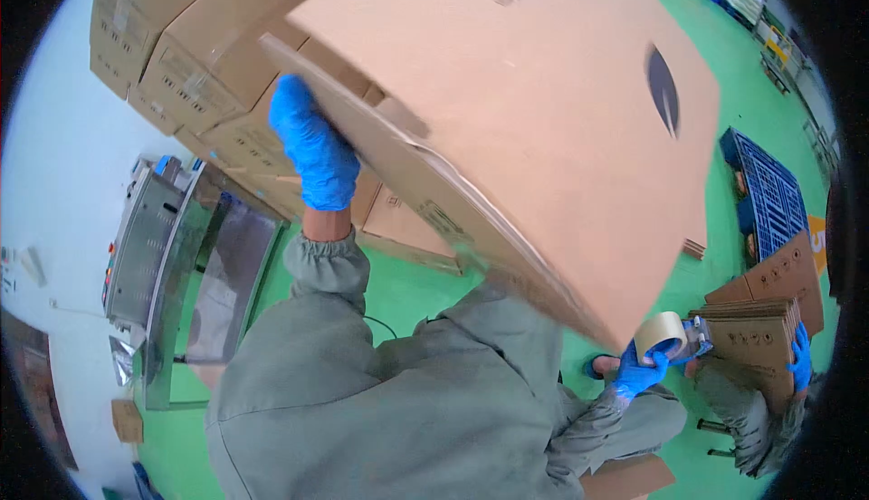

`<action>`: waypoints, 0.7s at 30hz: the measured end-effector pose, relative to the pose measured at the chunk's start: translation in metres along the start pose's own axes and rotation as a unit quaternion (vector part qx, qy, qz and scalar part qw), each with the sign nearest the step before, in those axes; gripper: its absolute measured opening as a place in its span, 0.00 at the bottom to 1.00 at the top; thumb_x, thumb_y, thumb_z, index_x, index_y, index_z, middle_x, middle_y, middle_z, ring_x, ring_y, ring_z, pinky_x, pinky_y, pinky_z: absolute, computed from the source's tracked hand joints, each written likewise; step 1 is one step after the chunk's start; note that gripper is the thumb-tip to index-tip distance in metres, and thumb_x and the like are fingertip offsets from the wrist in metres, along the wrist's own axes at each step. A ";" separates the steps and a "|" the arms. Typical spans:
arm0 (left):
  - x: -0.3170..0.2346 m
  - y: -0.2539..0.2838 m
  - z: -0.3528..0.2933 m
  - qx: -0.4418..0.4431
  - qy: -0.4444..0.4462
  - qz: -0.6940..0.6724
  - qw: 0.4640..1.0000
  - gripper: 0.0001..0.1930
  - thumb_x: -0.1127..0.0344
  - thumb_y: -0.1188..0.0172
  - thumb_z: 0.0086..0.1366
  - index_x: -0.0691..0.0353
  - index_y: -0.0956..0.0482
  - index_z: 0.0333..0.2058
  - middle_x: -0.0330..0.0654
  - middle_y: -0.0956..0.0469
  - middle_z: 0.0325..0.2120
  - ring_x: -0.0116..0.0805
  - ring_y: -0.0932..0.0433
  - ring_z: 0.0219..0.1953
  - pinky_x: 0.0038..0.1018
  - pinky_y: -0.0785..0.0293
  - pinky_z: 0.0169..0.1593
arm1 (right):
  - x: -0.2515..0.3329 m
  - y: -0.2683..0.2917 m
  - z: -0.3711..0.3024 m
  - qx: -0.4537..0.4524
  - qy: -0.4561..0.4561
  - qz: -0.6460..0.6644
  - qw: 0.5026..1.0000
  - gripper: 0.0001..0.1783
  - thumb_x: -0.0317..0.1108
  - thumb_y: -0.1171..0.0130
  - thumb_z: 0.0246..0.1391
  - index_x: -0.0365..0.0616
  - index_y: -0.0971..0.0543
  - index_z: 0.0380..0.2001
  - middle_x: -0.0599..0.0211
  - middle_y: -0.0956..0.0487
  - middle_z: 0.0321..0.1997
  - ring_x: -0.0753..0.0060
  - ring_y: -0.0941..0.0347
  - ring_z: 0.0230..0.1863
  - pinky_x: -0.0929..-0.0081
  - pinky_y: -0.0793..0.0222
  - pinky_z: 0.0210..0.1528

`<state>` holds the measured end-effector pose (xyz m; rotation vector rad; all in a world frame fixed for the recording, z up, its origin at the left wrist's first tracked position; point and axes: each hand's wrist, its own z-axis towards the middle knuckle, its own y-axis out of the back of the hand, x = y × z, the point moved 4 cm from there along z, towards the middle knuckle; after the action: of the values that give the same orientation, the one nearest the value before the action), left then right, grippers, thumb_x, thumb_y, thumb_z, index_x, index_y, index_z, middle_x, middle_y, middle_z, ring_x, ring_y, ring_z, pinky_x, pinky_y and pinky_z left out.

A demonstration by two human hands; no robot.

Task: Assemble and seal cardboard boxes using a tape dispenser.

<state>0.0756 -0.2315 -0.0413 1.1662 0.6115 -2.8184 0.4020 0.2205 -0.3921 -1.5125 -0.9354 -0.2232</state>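
Note:
A large brown cardboard box [534,147] is held up and tilted across the upper middle, with an oval hand hole in one panel and dark printing at its top. My left hand [315,147], in a blue glove, is closed at the box's left edge; its thumb is hidden. A grey right sleeve [507,305] runs up under the lower side of the box. My right hand is hidden behind the cardboard. The box's lower edge looks blurred.
Stacked closed cartons [217,47] stand ahead and left. Left is a metal-framed machine [163,247]. At right, a seated co-worker's gloved hand [802,357] touches flattened cartons [751,346]. Another gloved hand [638,375], a co-worker's, holds a tape dispenser [661,335]. A blue pallet [769,192] lies beyond.

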 end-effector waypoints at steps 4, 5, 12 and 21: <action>0.045 0.088 -0.008 -0.138 -0.024 0.033 0.990 0.26 0.38 0.59 0.67 0.52 0.37 0.19 0.32 0.37 0.16 0.24 0.38 0.20 0.23 0.39 0.26 | -0.020 0.000 0.005 -0.015 -0.055 -0.025 0.998 0.29 0.34 0.47 0.36 0.38 0.30 0.48 0.56 0.29 0.50 0.59 0.31 0.51 0.61 0.29 0.48; 0.066 0.112 -0.014 -0.183 -0.031 0.042 0.982 0.26 0.40 0.59 0.68 0.53 0.36 0.20 0.33 0.36 0.17 0.26 0.37 0.22 0.25 0.37 0.30 | -0.019 0.000 0.006 -0.005 -0.011 -0.124 0.992 0.28 0.34 0.47 0.37 0.36 0.30 0.47 0.56 0.29 0.50 0.59 0.31 0.51 0.61 0.29 0.48; 0.216 0.232 -0.169 -0.308 0.223 0.201 0.903 0.33 0.44 0.63 0.70 0.67 0.45 0.61 0.49 0.42 0.60 0.39 0.40 0.59 0.34 0.45 0.63 | -0.022 0.017 0.010 -0.037 -0.063 -0.063 0.995 0.29 0.33 0.47 0.38 0.31 0.30 0.47 0.53 0.30 0.53 0.55 0.32 0.52 0.59 0.30 0.51; 0.324 0.155 -0.237 -0.261 0.423 -0.089 0.863 0.47 0.29 0.66 0.62 0.62 0.61 0.66 0.47 0.55 0.67 0.44 0.50 0.66 0.37 0.56 0.68 | -0.028 0.035 0.012 -0.049 -0.104 -0.066 0.991 0.33 0.30 0.46 0.34 0.31 0.31 0.50 0.54 0.29 0.50 0.55 0.32 0.51 0.60 0.31 0.50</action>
<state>0.0298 -0.2482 -0.4686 2.2287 1.4493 -1.8657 0.4028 0.2236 -0.4381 -1.5862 -1.2080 -0.2112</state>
